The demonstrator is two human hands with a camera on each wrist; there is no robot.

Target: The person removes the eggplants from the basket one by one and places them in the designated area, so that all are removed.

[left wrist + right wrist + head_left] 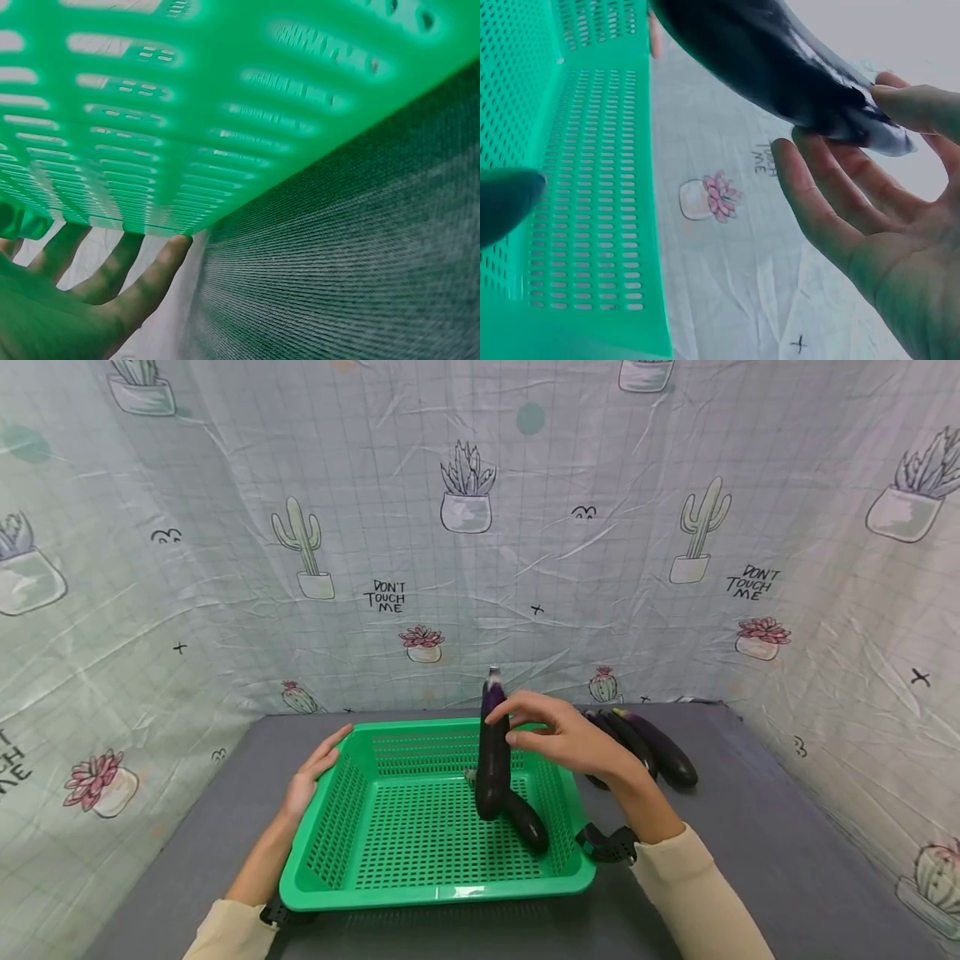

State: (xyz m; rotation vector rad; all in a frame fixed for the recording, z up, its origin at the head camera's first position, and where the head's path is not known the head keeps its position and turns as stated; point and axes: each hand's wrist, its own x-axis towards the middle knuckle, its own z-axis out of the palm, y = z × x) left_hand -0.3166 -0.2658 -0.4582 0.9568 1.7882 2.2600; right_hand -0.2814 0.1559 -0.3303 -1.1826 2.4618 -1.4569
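My right hand (566, 735) pinches a long dark eggplant (493, 768) near its stem end, thumb on one side and fingers on the other. The eggplant hangs nearly upright over the green plastic basket (352, 893), stem up. In the right wrist view, the held eggplant (742, 64) slants across the top above the basket wall. A second eggplant (527, 822) lies on the basket floor, partly hidden behind the held one. My left hand (303, 785) rests along the basket's left side; in the left wrist view its outstretched fingers (154, 277) touch the outer wall.
Several more eggplants (663, 750) lie on the grey table (757, 827) beyond the basket's right side, partly hidden by my right hand and forearm. A cloth printed with potted plants (525, 568) hangs around the back and both sides.
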